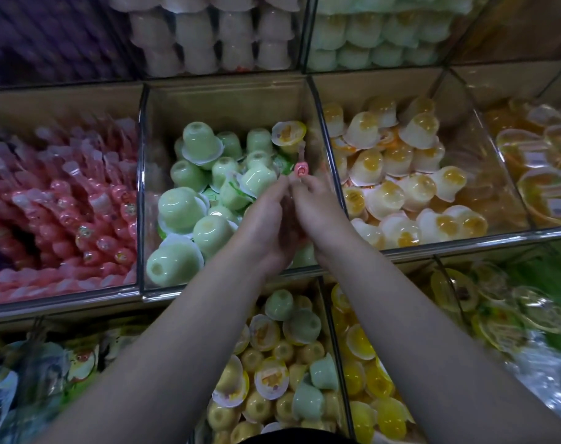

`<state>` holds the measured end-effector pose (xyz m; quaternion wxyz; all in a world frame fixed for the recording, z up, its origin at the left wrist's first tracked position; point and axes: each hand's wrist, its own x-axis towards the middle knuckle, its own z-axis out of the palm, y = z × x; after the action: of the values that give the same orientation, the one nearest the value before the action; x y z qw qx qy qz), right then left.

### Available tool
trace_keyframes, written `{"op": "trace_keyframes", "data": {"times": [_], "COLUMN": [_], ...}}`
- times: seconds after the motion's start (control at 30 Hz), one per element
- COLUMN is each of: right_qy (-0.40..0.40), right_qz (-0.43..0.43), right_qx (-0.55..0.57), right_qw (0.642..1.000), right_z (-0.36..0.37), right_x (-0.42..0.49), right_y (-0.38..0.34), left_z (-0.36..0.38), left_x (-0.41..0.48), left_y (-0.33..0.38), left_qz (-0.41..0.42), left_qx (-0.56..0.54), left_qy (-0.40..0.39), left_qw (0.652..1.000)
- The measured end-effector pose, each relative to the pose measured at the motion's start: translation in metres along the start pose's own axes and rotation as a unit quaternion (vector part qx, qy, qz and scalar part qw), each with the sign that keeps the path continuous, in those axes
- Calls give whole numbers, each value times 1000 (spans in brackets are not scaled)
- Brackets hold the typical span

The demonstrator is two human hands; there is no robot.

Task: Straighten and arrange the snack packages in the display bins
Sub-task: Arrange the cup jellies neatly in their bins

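Clear-walled display bins (140, 187) surround me: green jelly cups (189, 177) in the middle, pink sticks (64, 200) left, yellow-centred cups (394, 187) right. Over the green cups my left hand (266, 219) and right hand (320, 209) meet, fingertips pinching one pink jelly stick (300, 169), its length pointing away from me

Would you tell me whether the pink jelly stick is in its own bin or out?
Out: left hand and right hand pinch the pink jelly stick over the green cups' bin.

Bare forearms (163, 363), dark garment (292, 439)
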<state>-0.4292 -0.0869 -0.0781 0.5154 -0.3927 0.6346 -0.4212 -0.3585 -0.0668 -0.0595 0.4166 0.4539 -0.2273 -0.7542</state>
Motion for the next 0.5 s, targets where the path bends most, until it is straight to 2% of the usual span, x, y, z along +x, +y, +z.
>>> {"op": "trace_keyframes", "data": {"times": [0.23, 0.5], "right_qy": [-25, 21], "right_qz": [-2, -75], "right_qx": [21, 25], "right_qw": [999, 997], "right_z": [-4, -8], "right_x": [-4, -17], "right_y": [2, -1], "left_z": [-6, -14], "left_x": [2, -23], "left_y": [4, 11], "left_qz": [9, 71], "left_qx": [59, 82], "left_qy": [-13, -37], "left_qw": [998, 993]}}
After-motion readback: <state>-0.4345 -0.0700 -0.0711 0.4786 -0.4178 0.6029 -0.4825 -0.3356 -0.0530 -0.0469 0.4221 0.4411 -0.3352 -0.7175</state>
